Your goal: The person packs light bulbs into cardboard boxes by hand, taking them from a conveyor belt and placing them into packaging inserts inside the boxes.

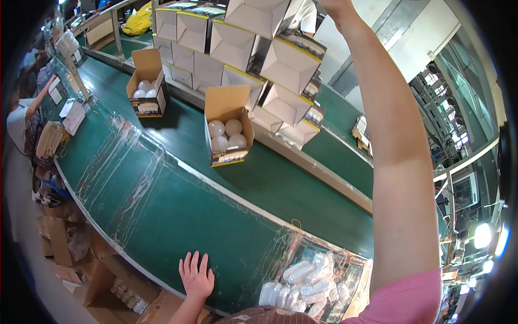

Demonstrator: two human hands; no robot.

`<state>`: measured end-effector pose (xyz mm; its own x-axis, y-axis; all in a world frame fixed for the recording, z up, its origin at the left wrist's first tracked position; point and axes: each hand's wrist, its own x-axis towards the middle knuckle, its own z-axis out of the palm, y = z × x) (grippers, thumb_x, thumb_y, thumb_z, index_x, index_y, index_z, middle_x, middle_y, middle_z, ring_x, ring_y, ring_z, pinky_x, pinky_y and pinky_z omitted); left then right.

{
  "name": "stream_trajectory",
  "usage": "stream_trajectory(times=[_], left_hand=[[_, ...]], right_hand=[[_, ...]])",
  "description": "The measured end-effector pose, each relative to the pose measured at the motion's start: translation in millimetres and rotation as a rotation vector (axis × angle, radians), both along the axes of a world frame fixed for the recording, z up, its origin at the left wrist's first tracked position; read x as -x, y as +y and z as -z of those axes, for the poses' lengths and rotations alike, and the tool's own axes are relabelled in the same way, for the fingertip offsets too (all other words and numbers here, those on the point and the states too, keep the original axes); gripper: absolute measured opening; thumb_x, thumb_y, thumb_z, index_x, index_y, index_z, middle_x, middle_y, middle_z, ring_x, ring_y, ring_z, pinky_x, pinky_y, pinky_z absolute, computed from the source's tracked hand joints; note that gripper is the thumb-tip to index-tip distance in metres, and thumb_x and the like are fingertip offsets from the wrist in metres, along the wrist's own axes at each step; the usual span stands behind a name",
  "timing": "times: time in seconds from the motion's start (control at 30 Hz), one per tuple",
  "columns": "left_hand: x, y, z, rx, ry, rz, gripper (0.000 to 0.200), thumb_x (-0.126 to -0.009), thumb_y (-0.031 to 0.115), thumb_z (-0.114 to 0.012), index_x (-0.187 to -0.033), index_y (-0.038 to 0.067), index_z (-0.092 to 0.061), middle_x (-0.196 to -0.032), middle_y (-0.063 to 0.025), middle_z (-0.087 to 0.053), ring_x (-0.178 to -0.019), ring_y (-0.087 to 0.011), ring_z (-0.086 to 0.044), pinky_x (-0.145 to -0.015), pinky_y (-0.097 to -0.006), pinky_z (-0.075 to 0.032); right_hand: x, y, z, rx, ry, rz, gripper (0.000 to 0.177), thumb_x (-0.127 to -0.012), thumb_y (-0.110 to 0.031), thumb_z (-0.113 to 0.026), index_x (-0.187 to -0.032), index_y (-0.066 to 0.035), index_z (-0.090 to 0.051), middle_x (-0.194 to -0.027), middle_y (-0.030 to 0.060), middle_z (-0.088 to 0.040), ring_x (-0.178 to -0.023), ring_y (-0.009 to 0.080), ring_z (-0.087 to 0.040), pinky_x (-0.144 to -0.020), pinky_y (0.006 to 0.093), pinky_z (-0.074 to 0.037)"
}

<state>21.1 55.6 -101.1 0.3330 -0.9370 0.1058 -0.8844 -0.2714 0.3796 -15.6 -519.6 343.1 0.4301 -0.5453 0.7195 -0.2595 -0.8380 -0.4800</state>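
My left hand (197, 276) lies flat on the green work surface (162, 216), its fingers stretched out and holding nothing. High above the stacked boxes (232, 46), my right arm reaches up past the top edge. Only the base of my right hand (335, 7) shows there; its fingers are cut off by the frame. On the green conveyor belt stands an open bulb box (229, 157) with several round white bulbs (233, 127) inside. Farther left on the belt is a second open bulb box (148, 108), also holding white bulbs. Plastic-wrapped white items (313, 283) are piled to the right of my left hand.
A raised rail (216, 186) separates the work surface from the belt. Open cardboard cartons (102, 286) stand below the near edge, one with wrapped items inside. A co-worker (24, 116) is at the far left, near stacked flat cardboard (49, 140). Another person's sleeve (307, 16) shows behind the stack.
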Motion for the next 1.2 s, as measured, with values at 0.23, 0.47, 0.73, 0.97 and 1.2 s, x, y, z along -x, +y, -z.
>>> stream_trajectory(times=[0.23,0.47,0.73,0.97,1.2], left_hand=[[-2,2,11,-0.011,0.028,-0.006,0.050,-0.077,0.022,-0.064,-0.125,0.009,-0.063,-0.136,-0.0164,-0.051,-0.132,-0.0401,-0.041,-0.113,-0.0585,-0.026],[-3,2,10,-0.032,0.023,-0.004,0.052,-0.076,0.023,-0.065,-0.126,0.011,-0.062,-0.136,-0.0162,-0.051,-0.131,-0.0401,-0.042,-0.113,-0.0585,-0.026],[-1,1,6,-0.011,0.037,-0.010,0.051,-0.077,0.022,-0.064,-0.127,0.011,-0.062,-0.138,-0.0159,-0.050,-0.132,-0.0393,-0.041,-0.113,-0.0578,-0.026],[-1,2,0,0.036,0.038,-0.013,0.051,-0.080,0.022,-0.063,-0.130,0.012,-0.059,-0.139,-0.0148,-0.050,-0.133,-0.0379,-0.041,-0.113,-0.0561,-0.027],[-2,9,2,0.151,0.055,-0.032,0.047,-0.083,0.019,-0.062,-0.130,0.010,-0.058,-0.137,-0.0140,-0.053,-0.132,-0.0330,-0.045,-0.113,-0.0496,-0.031]], right_hand=[[-39,-55,16,-0.467,-0.071,0.417,0.064,-0.090,-0.052,-0.063,-0.125,0.002,-0.064,-0.133,0.0195,-0.060,-0.123,0.0306,-0.055,-0.106,0.0402,-0.038],[-26,-87,1,-0.103,0.247,0.174,0.076,-0.083,-0.042,-0.074,-0.136,0.007,-0.052,-0.138,0.0235,-0.055,-0.129,0.0299,-0.052,-0.106,0.0375,-0.041],[-20,7,-31,-0.263,0.283,-0.099,0.061,-0.082,-0.019,-0.076,-0.131,0.010,-0.055,-0.120,0.0179,-0.066,-0.111,0.0255,-0.061,-0.098,0.0351,-0.046],[37,185,17,0.405,0.407,-0.055,0.031,-0.080,-0.010,-0.075,-0.109,-0.008,-0.067,-0.104,0.0114,-0.067,-0.099,0.0271,-0.062,-0.090,0.0369,-0.049],[126,374,251,0.270,0.561,-0.319,0.042,-0.075,-0.009,-0.065,-0.117,-0.011,-0.064,-0.101,0.0072,-0.062,-0.110,0.0278,-0.056,-0.102,0.0465,-0.042]])
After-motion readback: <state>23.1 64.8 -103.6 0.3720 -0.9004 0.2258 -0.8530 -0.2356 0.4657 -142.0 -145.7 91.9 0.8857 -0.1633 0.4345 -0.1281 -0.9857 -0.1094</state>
